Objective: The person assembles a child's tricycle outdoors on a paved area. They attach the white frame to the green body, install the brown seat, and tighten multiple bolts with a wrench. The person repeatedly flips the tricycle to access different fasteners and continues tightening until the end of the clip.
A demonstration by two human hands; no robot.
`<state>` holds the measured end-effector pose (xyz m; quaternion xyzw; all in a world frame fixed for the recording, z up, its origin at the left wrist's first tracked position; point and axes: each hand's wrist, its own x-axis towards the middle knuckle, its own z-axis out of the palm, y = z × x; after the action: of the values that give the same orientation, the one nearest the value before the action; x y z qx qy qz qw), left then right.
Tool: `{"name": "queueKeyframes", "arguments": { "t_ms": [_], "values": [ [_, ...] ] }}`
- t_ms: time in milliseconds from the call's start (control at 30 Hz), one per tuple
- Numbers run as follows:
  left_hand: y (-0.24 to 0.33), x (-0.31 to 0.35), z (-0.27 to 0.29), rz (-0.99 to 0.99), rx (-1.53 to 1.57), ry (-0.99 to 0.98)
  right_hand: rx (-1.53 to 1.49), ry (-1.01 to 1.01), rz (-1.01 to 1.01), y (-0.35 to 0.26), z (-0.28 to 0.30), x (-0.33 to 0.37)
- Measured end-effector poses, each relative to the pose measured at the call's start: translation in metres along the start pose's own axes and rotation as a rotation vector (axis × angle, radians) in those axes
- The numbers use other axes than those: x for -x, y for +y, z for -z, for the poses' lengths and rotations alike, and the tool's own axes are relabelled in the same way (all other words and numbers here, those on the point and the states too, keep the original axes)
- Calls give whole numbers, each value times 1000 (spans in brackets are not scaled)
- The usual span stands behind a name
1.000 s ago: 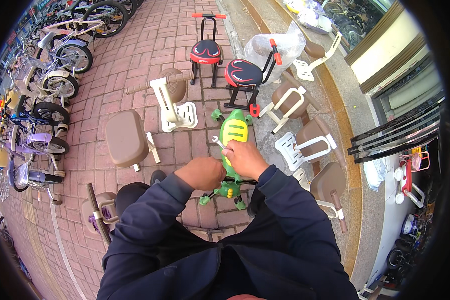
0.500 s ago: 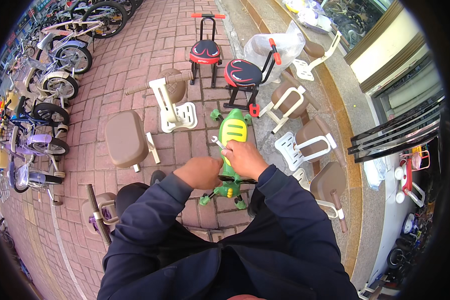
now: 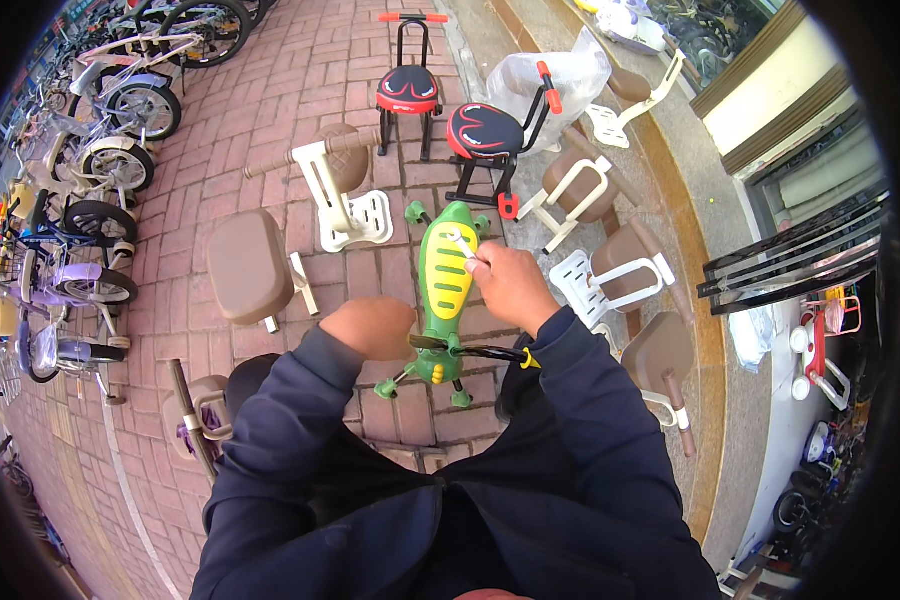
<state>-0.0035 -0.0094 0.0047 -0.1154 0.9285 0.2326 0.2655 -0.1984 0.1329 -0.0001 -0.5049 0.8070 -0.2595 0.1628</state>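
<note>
A green and yellow child's ride-on toy stands on the brick paving between my legs, its slotted yellow seat turned upward. My right hand is closed round a silver open-end wrench, whose jaw shows above the seat. My left hand, slightly blurred, is curled at the left end of the toy's black handlebar and covers the grip there. On the right, the handlebar's yellow end is free, beside my right sleeve. The toy's green feet rest on the bricks.
Brown-padded child seats on cream frames stand left and right. Two red and black child seats stand ahead, near a plastic-wrapped bundle. Bicycles line the left side. A stone step runs along the right.
The toy's handlebar end has swung left and its right grip now shows. My left hand has moved left and my right hand slightly up and right with the wrench.
</note>
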Motion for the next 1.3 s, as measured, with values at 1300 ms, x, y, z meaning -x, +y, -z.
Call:
{"name": "queueKeyframes", "arguments": {
  "t_ms": [1300],
  "values": [
    [-14,-19,-8,20,-116,140,293,-675,161,0,-17,17]
  ]
}}
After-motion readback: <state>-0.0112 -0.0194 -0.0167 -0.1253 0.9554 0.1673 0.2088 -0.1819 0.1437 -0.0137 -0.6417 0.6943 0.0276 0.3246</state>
